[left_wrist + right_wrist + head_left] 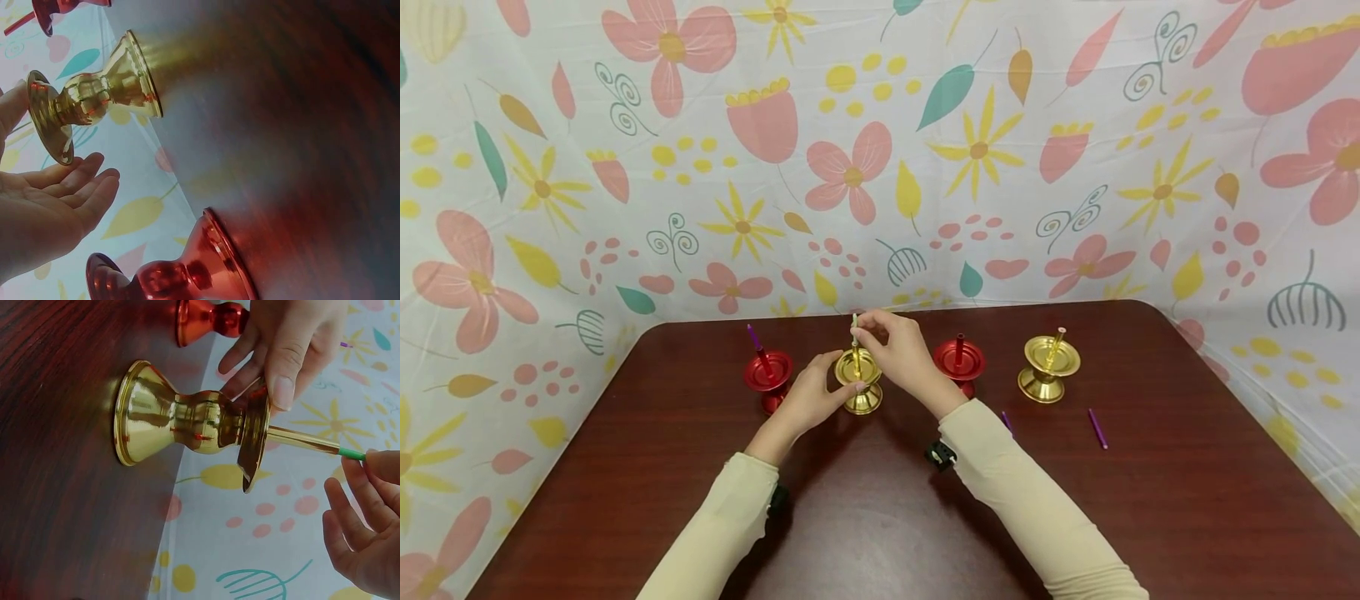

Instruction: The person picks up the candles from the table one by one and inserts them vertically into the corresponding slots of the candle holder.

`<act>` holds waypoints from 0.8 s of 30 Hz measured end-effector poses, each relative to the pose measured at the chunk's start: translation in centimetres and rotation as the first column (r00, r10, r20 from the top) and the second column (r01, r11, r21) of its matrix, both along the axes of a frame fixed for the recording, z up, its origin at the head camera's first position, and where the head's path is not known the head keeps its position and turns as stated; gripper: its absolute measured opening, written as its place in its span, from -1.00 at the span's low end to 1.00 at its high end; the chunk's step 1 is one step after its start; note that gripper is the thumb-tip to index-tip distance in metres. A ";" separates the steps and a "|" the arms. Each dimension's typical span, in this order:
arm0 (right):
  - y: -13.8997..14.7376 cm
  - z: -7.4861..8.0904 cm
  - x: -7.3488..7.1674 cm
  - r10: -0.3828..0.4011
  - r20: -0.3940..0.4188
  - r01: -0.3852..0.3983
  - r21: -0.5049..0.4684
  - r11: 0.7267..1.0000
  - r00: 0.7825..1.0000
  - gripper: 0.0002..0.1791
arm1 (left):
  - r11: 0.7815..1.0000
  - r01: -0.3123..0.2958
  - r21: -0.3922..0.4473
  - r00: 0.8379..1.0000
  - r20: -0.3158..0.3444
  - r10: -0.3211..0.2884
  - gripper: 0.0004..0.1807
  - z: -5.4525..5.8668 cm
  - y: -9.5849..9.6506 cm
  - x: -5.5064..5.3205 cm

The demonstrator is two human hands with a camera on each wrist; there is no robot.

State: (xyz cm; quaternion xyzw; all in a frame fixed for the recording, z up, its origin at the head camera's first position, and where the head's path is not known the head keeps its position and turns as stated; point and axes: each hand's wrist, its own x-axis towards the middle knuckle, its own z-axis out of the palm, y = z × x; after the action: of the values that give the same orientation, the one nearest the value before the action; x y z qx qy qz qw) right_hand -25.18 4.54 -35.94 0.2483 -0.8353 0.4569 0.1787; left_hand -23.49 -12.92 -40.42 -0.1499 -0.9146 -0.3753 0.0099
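Note:
A gold candle holder [863, 402] stands upright near the table's back edge, its dish carrying a thin upright tube. My left hand [808, 393] grips the dish's rim, thumb in front and fingers at the far side. In the right wrist view, a thin green candle [352, 454] meets the top of the tube. My right hand [898, 346] pinches this candle between thumb and index finger, with the other fingers loosely bent. On the left is a red candle holder [767, 371] with a purple candle [753, 336] standing tilted in its tube.
Behind my right forearm stands another red holder [961, 357], partly hidden. Farther right is a second gold holder [1051, 367]. One purple candle [1097, 429] lies on the dark table [865, 533]; another [1007, 422] is partly covered by my right sleeve. A flowered cloth [850, 250] hangs behind.

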 end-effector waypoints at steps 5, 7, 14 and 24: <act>0.0 -0.3 -0.1 0.005 -0.026 -0.005 0.018 1.000 1.000 -0.88 | 1.000 0.001 0.001 1.000 -0.001 -0.001 -0.21 -0.1 0.1 0.0; 0.0 -0.4 -0.1 0.005 -0.042 -0.004 0.023 1.000 0.999 -0.89 | 1.000 0.002 0.000 1.000 -0.001 -0.002 -0.21 -0.1 0.1 0.0; 0.1 -0.5 0.0 -0.019 -0.091 0.027 0.081 0.996 0.996 -0.87 | 1.000 0.004 0.006 1.000 -0.012 -0.004 -0.23 0.0 0.2 0.1; 0.0 -0.7 -0.1 -0.016 -0.121 0.029 0.109 0.994 0.993 -0.88 | 1.000 0.007 0.004 1.000 -0.014 -0.007 -0.24 0.1 0.2 0.1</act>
State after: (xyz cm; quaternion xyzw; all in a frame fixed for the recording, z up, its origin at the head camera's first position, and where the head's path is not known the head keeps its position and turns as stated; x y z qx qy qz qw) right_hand -25.28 4.55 -36.64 0.2753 -0.8498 0.3922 0.2195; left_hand -23.38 -12.76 -40.34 -0.1555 -0.9132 -0.3763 0.0152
